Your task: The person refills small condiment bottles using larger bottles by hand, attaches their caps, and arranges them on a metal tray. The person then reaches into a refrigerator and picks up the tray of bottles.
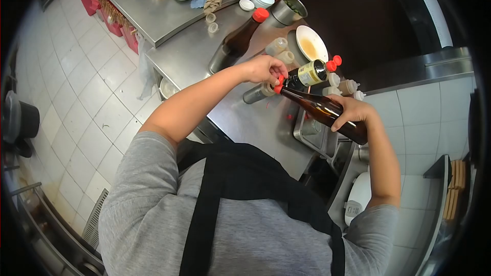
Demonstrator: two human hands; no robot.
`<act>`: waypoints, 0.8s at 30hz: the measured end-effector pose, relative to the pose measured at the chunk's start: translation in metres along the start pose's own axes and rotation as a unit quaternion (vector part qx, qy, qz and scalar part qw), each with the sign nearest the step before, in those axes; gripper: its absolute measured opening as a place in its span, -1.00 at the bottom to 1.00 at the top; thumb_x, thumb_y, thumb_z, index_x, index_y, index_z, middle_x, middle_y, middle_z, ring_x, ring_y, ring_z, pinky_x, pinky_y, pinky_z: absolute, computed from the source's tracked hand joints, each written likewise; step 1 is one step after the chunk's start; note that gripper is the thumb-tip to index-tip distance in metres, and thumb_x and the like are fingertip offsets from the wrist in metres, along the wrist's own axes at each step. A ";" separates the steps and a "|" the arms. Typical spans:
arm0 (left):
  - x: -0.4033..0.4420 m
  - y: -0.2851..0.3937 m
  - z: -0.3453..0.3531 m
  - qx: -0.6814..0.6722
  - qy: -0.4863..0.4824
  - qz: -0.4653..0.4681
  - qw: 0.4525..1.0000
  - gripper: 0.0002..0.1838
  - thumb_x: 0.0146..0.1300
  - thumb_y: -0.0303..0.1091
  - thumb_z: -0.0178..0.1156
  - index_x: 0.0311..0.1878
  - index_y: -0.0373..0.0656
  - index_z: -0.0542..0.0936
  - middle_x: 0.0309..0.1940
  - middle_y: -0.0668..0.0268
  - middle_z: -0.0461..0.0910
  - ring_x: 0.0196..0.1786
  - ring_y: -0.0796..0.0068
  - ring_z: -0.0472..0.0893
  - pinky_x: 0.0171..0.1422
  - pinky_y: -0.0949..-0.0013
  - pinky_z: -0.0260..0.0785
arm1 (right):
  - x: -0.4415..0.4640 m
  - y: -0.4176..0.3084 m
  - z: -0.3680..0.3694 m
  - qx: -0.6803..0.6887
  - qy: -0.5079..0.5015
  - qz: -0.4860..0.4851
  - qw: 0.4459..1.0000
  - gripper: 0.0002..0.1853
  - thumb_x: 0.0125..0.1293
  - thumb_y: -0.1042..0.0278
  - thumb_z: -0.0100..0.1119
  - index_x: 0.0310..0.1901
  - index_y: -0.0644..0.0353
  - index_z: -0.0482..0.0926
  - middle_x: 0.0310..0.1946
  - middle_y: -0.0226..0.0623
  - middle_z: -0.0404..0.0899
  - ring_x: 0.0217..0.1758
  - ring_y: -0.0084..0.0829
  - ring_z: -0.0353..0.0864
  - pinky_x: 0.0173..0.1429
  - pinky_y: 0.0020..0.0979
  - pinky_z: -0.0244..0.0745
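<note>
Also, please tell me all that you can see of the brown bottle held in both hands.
The bottle looks like glossy brown glass, with a narrow neck and red top. It is tilted, neck toward the left hand, whose fingers are at the top; the right hand grips its lower body. Its fill level cannot be told.

I read no legible text. Label (309, 74) on bottle (320, 69) beside right-hand grip (353, 112): unresolved. Display (353, 209), bodyward of grip: unresolved.
</note>
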State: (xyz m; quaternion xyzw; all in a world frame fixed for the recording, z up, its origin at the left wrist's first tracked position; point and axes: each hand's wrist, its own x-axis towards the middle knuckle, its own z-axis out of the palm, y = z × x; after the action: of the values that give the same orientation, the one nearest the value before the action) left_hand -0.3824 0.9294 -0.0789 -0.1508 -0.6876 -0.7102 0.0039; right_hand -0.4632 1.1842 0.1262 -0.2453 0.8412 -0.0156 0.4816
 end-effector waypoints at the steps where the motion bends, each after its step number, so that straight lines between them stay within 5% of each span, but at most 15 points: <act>1: -0.001 0.000 -0.001 0.004 0.005 0.002 1.000 -0.70 0.03 -0.59 0.32 -0.10 -0.21 0.64 -0.33 0.41 0.62 -0.26 0.62 0.56 -0.08 0.49 0.47 | 0.000 -0.005 -0.003 -0.006 -0.001 0.009 1.000 0.02 -0.38 0.43 0.57 0.29 0.17 0.32 0.09 -0.28 0.53 0.18 -0.38 0.45 0.31 -0.39 0.30; 19: -0.017 -0.009 -0.013 -0.029 0.019 -0.006 0.999 -0.70 0.07 -0.64 0.31 -0.10 -0.21 0.57 -0.23 0.42 0.61 -0.16 0.68 0.57 0.07 0.53 0.44 | -0.005 -0.102 -0.030 -0.251 0.026 0.084 0.964 -0.03 -0.46 0.29 0.45 0.23 0.14 0.42 -0.08 -0.20 0.63 -0.07 -0.33 0.63 0.03 -0.40 0.50; 24: -0.018 -0.008 -0.016 -0.042 0.018 -0.010 0.999 -0.70 0.06 -0.64 0.32 -0.11 -0.20 0.57 -0.23 0.43 0.61 -0.16 0.67 0.58 0.06 0.53 0.45 | -0.008 -0.122 -0.035 -0.320 0.026 0.111 0.940 0.02 -0.48 0.24 0.49 0.26 0.12 0.40 -0.02 -0.12 0.62 0.03 -0.23 0.61 0.10 -0.34 0.48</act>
State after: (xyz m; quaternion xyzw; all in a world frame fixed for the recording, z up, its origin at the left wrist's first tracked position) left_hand -0.3706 0.9109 -0.0907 -0.1310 -0.6581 -0.7414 0.0031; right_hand -0.4400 1.0730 0.1837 -0.2911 0.8357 0.3019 0.3545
